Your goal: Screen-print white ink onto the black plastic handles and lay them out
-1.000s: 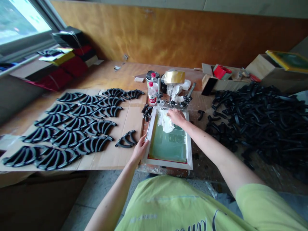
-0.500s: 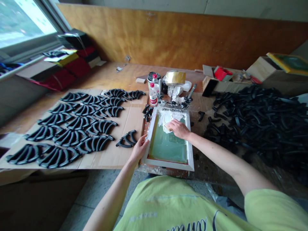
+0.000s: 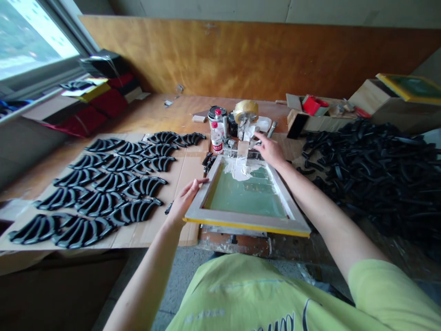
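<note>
A silk-screen frame (image 3: 248, 219) with green mesh is tilted, its near edge raised off the bench. White ink (image 3: 237, 172) is smeared over the far part of the mesh. My left hand (image 3: 186, 198) grips the frame's left side, with the thumb on top. At the far end a pale squeegee (image 3: 243, 149) stands upright in the ink. Just right of it is my right hand (image 3: 270, 149), fingers apart and holding nothing. Metal hinge clamps (image 3: 231, 143) lie behind the frame, partly hidden.
Rows of black curved handles (image 3: 110, 181) cover the cardboard (image 3: 188, 170) on the left. Black parts are heaped (image 3: 372, 174) on the right. Behind the frame stand plastic bottles (image 3: 217, 143), dark cans and a tape roll (image 3: 245, 110). An open box (image 3: 319, 122) sits at the back right.
The frame's near edge has risen from the bench, with my left hand on its side. My right hand has let go of the squeegee and moved up and right.
</note>
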Available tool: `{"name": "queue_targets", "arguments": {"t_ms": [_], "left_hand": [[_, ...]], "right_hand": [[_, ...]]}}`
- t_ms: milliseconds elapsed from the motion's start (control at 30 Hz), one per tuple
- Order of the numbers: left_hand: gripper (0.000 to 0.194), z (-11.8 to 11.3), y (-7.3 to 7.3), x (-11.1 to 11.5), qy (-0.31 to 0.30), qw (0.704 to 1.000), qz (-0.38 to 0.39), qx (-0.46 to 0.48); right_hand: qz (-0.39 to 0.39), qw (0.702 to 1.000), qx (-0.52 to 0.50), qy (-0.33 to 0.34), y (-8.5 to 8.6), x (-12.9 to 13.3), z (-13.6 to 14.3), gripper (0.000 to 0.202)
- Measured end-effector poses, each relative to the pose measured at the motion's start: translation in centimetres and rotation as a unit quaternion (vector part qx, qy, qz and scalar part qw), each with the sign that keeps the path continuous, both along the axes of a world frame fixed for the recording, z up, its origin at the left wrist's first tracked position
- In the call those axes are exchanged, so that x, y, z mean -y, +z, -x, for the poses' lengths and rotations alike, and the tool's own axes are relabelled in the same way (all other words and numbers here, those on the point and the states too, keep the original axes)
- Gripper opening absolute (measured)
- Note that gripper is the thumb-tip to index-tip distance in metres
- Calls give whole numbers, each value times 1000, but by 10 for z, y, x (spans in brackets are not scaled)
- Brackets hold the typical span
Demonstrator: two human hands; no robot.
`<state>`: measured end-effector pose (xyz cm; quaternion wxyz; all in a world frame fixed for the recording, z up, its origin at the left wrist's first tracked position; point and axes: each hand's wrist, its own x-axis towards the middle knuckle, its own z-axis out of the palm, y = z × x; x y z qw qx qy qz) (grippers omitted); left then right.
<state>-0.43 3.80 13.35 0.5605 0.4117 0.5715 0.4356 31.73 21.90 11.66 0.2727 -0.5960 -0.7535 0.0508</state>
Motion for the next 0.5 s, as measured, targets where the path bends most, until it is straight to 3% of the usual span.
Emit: {"name": "queue_targets", "arguments": {"t_ms": [67, 133, 233, 300, 367, 500], "left_hand": [[67, -7, 20, -19, 29, 997, -63, 23], [60, -16, 37, -39, 41, 992, -110, 46], [50, -31, 47, -59, 51, 988, -118, 85], [46, -41, 35, -57, 79, 984, -118, 109], [45, -53, 11, -42, 58, 988, -67, 129], [57, -78, -46, 6, -60, 976, 147, 146]], "right_hand": [[7, 995, -26, -92, -9, 10, -32, 32], [45, 990, -29, -129, -28, 31, -51, 22], [92, 995, -22, -45, -64, 67, -45, 15], [102, 994, 1, 49, -82, 87, -26, 31], [103, 989, 40, 99, -88, 102, -4, 30], [69, 990, 78, 95, -72, 140, 38, 11]]}}
